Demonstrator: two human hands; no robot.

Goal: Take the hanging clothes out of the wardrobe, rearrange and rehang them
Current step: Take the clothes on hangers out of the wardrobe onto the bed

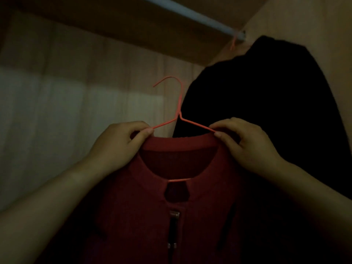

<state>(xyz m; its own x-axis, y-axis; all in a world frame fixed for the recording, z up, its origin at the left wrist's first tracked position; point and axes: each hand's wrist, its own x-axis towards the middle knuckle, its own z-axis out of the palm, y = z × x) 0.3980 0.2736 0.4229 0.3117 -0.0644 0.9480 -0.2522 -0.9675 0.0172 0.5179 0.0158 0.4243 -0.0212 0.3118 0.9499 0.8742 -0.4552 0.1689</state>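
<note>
A dark red top (171, 206) with a keyhole neck and a metal clasp hangs on a thin pink wire hanger (180, 103) in front of me, inside the dim wardrobe. My left hand (118, 145) pinches the hanger's left arm together with the collar. My right hand (245, 143) pinches the right arm at the collar's other side. The hanger's hook is free in the air, below the pale rail (190, 13) that crosses the top. A black garment (266, 111) hangs from that rail at the right on another pink hanger hook (233, 41).
The wardrobe's wooden back panel (76, 92) fills the left, and its side wall (314, 21) stands at the right behind the black garment. A shelf board (114, 25) runs overhead behind the rail. The rail's left stretch carries nothing.
</note>
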